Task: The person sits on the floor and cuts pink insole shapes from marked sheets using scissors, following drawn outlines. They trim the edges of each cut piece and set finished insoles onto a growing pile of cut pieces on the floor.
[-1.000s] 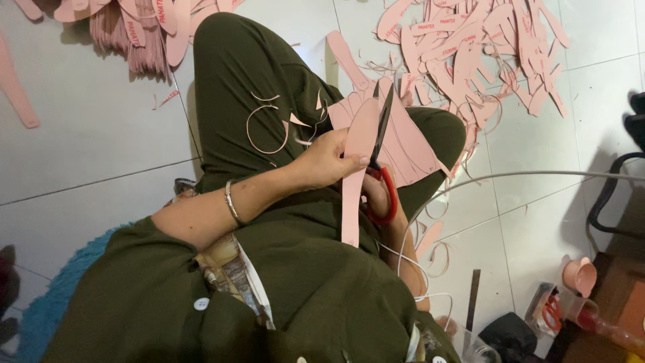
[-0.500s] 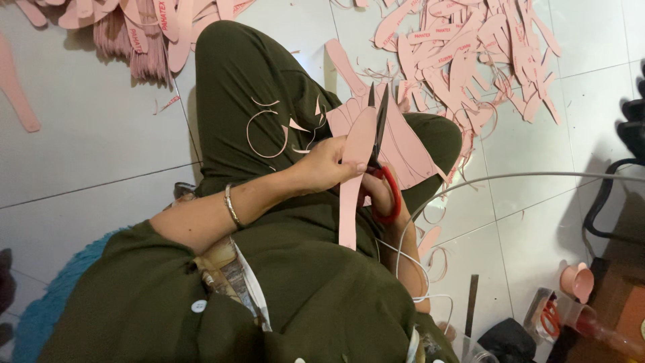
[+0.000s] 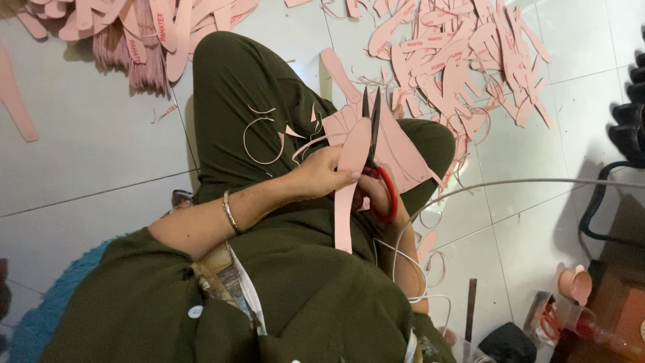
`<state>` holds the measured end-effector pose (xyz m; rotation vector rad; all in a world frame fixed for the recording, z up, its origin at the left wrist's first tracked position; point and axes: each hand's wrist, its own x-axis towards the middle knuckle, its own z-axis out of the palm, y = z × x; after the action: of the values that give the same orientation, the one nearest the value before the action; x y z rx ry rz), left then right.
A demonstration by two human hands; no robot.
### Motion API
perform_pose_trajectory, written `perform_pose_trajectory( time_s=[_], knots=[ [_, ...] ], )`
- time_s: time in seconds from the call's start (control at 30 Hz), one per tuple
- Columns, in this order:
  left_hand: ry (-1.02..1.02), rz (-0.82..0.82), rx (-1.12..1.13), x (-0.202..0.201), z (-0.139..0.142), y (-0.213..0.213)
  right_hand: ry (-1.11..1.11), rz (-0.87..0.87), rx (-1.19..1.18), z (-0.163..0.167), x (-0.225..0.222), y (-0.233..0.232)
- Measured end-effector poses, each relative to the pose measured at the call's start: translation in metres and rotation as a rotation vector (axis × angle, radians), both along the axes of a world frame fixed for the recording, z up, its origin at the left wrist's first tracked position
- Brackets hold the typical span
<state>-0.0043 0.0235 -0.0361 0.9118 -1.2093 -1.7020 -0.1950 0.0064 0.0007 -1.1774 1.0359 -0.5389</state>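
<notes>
Two hands meet over the lap of a seated person in dark green clothes. The left hand [image 3: 322,176], a thin bangle [image 3: 230,212] on its wrist, has its grip pinched on a long pink strip [image 3: 347,183] that stands nearly upright, its rounded top at twelve o'clock and its tail hanging toward six. The right hand [image 3: 376,195] sits just behind the strip at three o'clock, its grip closed through the red handles of the scissors [image 3: 373,144] — the dark blades point to twelve o'clock, slightly parted, right beside the strip's edge. More pink pieces [image 3: 396,144] lie on the lap under the blades, with thin curled trimmings [image 3: 262,141] on the thigh at nine o'clock. Toward one o'clock a heap of pink cut shapes [image 3: 463,60] covers the tiled floor [image 3: 87,141] — another heap [image 3: 141,33] lies at eleven. A white cable [image 3: 470,185] arcs across at three o'clock.
</notes>
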Motion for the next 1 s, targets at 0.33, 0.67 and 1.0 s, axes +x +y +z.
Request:
perform_pose_trajectory(
  time_s=[0.33,0.67,1.0],
  knots=[
    [-0.299,0.005,-0.241,0.009,0.005,-0.012,-0.144,-0.206,-0.144,0.021,-0.004,-0.027],
    [-0.258,-0.368,-0.144,0.039,0.037,-0.063,-0.009,-0.26,-0.269,0.051,-0.023,-0.035],
    [0.612,-0.09,0.122,0.022,0.036,-0.037,-0.171,-0.542,-0.241,0.005,-0.001,-0.027]
  ],
)
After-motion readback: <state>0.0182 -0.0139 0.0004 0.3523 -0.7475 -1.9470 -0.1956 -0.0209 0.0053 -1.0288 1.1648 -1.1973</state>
